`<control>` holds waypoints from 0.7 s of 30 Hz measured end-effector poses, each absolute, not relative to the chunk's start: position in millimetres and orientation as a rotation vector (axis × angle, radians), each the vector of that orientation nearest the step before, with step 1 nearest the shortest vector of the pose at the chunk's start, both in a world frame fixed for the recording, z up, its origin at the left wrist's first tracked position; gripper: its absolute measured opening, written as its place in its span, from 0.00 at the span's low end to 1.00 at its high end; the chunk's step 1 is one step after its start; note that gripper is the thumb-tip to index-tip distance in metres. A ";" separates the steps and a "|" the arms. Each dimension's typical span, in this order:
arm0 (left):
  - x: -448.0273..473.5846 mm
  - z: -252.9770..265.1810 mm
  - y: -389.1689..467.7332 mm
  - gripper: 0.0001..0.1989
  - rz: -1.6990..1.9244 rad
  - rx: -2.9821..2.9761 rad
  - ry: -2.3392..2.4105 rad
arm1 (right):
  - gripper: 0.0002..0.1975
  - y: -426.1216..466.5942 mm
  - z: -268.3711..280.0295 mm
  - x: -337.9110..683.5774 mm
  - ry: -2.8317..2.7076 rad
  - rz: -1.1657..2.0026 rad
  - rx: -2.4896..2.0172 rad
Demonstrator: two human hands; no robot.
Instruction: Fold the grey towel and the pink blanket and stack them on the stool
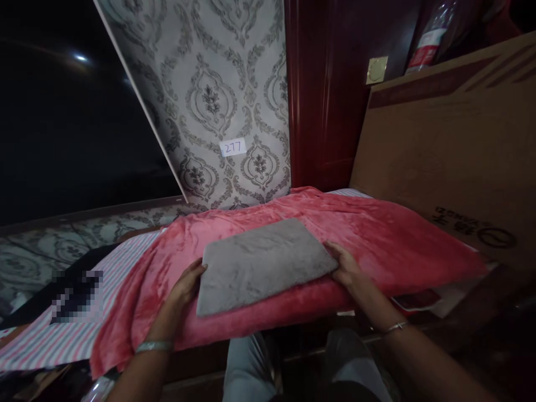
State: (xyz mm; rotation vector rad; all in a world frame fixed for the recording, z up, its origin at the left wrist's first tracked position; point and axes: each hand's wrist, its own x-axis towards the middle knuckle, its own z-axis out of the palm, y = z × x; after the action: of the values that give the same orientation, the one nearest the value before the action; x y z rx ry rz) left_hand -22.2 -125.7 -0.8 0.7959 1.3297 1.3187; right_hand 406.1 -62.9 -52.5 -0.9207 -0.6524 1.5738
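Observation:
A flat grey rectangle with a short plush pile, looking like a small mat [263, 268], lies level over a pink fleece blanket [368, 240]. My left hand [190, 282] is closed at its left edge, thumb on the top face. On the opposite side my right hand [342, 263] grips the right edge near the front corner, some fingers hidden beneath. Whether the mat rests on the blanket or is held slightly above it, I cannot tell.
A striped cloth [121, 279] shows under the blanket, with a dark blurred item [77, 296] on it. A large screen [79, 111] stands at left. A cardboard box [448, 145] stands at right, a plastic bottle [429, 44] above it. A paper label [233, 147] is on the wall.

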 end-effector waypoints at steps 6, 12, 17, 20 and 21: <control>-13.8 -5.8 -111.3 0.33 1.369 0.854 1.437 | 0.12 -41.9 -28.9 411.1 -1.103 1.399 -1.295; 3.7 -3.0 -107.4 0.44 1.438 0.919 1.641 | 0.30 -32.6 -22.6 401.2 -1.317 1.073 -1.503; -3.8 -14.6 -109.1 0.41 1.353 0.985 1.746 | 0.29 -36.7 -38.0 416.5 -1.401 1.134 -1.519; -13.9 -13.2 -103.2 0.44 1.273 1.131 1.916 | 0.29 -27.5 -38.9 426.1 -1.547 0.952 -1.620; -14.3 -9.1 -98.9 0.44 1.268 1.252 1.999 | 0.30 -21.8 -34.9 424.5 -1.612 0.814 -1.654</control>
State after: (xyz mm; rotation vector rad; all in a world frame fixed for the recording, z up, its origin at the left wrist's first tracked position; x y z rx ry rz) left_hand -14.3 -98.9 -9.1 1.2516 1.9988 1.2680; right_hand 424.5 -21.8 -34.9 -1.6539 -1.6117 0.8137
